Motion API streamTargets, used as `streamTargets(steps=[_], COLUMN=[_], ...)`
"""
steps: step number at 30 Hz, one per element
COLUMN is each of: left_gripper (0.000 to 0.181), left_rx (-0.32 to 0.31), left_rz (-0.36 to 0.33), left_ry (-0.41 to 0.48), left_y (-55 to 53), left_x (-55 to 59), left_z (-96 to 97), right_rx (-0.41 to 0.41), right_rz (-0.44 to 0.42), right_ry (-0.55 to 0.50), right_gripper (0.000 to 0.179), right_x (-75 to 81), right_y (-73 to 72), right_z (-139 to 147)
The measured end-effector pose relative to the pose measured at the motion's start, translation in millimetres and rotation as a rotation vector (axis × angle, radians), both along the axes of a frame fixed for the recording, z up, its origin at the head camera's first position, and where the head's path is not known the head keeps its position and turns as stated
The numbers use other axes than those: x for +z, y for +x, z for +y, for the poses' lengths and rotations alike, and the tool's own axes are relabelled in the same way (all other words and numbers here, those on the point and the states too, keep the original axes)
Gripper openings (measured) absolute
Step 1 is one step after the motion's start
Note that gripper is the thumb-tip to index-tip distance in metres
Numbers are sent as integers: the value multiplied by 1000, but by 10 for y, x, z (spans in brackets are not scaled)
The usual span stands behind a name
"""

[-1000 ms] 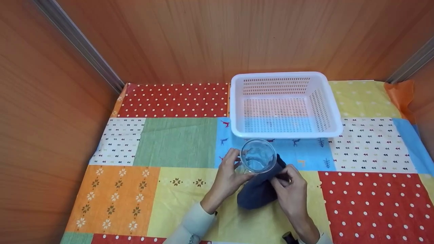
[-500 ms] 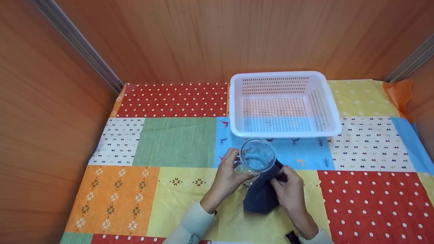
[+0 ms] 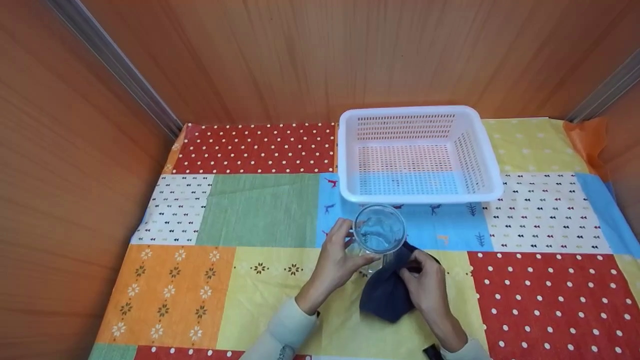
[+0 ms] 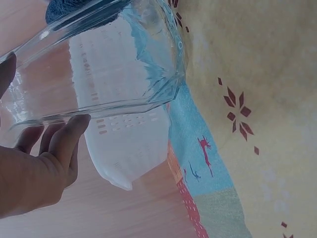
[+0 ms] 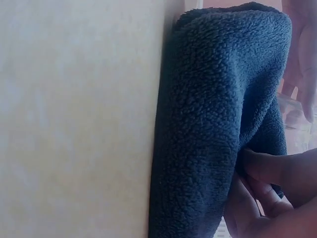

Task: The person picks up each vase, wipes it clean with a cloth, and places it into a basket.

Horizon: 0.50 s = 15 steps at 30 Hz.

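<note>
A clear drinking glass stands tall in front of the basket, its round rim facing up toward the head view. My left hand grips it from the left, fingers on the far side and thumb on the near side. In the left wrist view the glass shows thick faceted walls. My right hand pinches a dark blue-grey cloth, which touches the glass's right side and hangs down toward me. The right wrist view shows the cloth's fluffy towel-like pile, with thumb and fingers gripping a fold.
A white perforated plastic basket stands just beyond the glass, near the back wooden wall. The patchwork tablecloth covers the table. A wooden wall rises on the left.
My right hand has shifted slightly down and left with the cloth, whose hanging end has swung right and lower. My left hand and the glass have barely moved.
</note>
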State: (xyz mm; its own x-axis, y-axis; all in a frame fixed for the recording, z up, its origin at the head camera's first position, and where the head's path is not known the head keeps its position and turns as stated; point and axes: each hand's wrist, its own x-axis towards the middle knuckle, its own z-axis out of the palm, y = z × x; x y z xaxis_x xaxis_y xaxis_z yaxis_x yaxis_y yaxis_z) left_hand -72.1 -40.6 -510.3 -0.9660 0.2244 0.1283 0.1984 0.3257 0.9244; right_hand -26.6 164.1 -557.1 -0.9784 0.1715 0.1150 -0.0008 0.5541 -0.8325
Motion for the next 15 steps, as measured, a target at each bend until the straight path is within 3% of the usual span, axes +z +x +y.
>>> streamTargets(steps=[6, 15], left_gripper=[63, 67], left_rx=[-9, -14], left_rz=[-4, -11], left_ry=[15, 24], left_y=[-3, -7], left_x=[-12, -2], left_z=[-5, -7], right_rx=[-31, -43], right_rz=[44, 92], right_ry=[-54, -140], right_gripper=[19, 20], right_x=[59, 385], right_y=[28, 23], right_z=[-43, -120])
